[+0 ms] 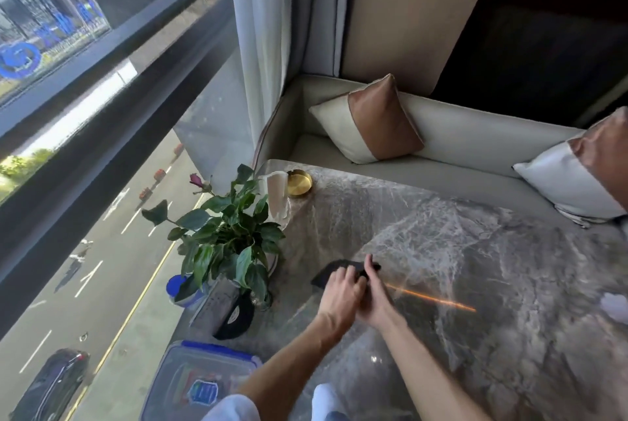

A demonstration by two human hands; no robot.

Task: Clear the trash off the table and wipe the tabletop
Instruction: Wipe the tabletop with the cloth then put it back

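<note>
A dark cloth (pixel 328 272) lies on the grey marble tabletop (pixel 475 267), left of the middle. My left hand (pixel 339 298) rests on its near part with fingers curled over it. My right hand (pixel 372 295) is pressed against the left one, and its fingertips pinch the cloth's far right corner. Much of the cloth is hidden under both hands. A crumpled white scrap (pixel 615 307) sits at the table's right edge.
A potted green plant (pixel 226 237) stands at the table's left edge, with a gold ashtray (pixel 299 183) and a pale cup (pixel 277 198) behind it. Near me lie a remote (pixel 217 305), a black round object (pixel 238 318) and a blue-lidded box (pixel 200 383). A sofa with cushions (pixel 373 121) runs behind.
</note>
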